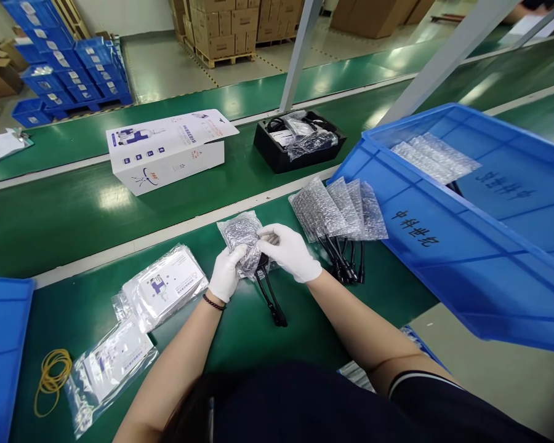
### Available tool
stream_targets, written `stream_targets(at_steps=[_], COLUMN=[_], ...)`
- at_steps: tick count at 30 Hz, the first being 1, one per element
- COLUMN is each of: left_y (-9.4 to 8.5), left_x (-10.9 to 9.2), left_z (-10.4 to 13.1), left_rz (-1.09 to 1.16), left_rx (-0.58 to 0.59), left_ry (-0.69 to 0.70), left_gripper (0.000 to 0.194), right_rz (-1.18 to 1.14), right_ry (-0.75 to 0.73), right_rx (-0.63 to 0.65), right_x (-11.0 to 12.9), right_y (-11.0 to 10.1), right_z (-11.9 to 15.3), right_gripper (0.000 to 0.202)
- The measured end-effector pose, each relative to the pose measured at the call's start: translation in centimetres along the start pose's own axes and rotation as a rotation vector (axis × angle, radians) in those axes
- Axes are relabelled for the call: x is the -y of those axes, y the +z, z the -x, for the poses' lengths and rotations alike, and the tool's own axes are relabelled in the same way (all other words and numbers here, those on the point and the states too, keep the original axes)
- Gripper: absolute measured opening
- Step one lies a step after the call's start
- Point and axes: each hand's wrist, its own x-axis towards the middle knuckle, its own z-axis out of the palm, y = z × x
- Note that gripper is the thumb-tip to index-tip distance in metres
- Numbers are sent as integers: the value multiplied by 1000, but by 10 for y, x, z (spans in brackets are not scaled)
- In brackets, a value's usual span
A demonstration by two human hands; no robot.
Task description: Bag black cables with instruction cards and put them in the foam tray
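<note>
On the green bench (233,335), near its far edge, a bubble-wrap pouch (240,235) is pinched by the thumb and fingers of the left hand (226,272); its right side is grasped by the right hand (293,253) (fingertip placement is hard to make out). The wrap could be torn by hard pulling, or the black cables (272,303) bent by twisting.

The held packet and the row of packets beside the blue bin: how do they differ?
The held packet is in the left hand and right hand; the row of packets lies on the green table. The held packet is single; the row of packets overlaps. Both show clear wrap and black cables.
</note>
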Motion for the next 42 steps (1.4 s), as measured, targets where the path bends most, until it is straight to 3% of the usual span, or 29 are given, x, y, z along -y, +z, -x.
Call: stream_targets(at_steps=[4,9,12,14,17,19,21,23,25,27,29,32,35,38,42], left_y=[1,-1,-1,-1,2,3,4,4,3,2,0,-2,-3,-4,-2], left_x=[1,-4,-7,-6,0,3,3,1,-2,-6,-10,-16,-19,-14,-7], left_z=[-1,-2,-3,-4,-5,-4,-1,2,3,3,1,-2,-3,-2,4], left_rz=[7,177,245,209,107,88,119,137,131,131,191,333,393,290,1], left_rx=[-23,-32,-3,-1,-11,11,91,163,137,63,18,-9,-6,0,36], left_ry=[-5,-14,-53,-41,40,62,-2,-106,-179,-206,-235,-271,-261,-203,-5], left_gripper=[27,39,47,46,43,40,39,40,35,30,28,36,38,39,37], right_rz=[19,56,29,8,-11,34,162,324,383,303,226,398,589,507,250], right_ry=[-18,-96,-84,-98,-139,-274,-516,-719,-810,-874,-963,-1017,-1020,-1034,-860], right_rx=[-8,25,107,66,-110,-170,-91,112,344,485,492,444,477,495,473], right_x=[-1,-4,-6,-5,-3,-1,3,9,16,22,25,27,26,20,4], right_y=[1,2,0,-4,-12,-13,-10,-3,2,1,-7,-17,-17,-12,-16], right_z=[0,-1,-2,-3,-4,-4,-2,0,3,3,1,-3,-3,-3,-4], right_gripper=[23,49,33,24,23,18,14,15,16,13,22,41,34,19,20])
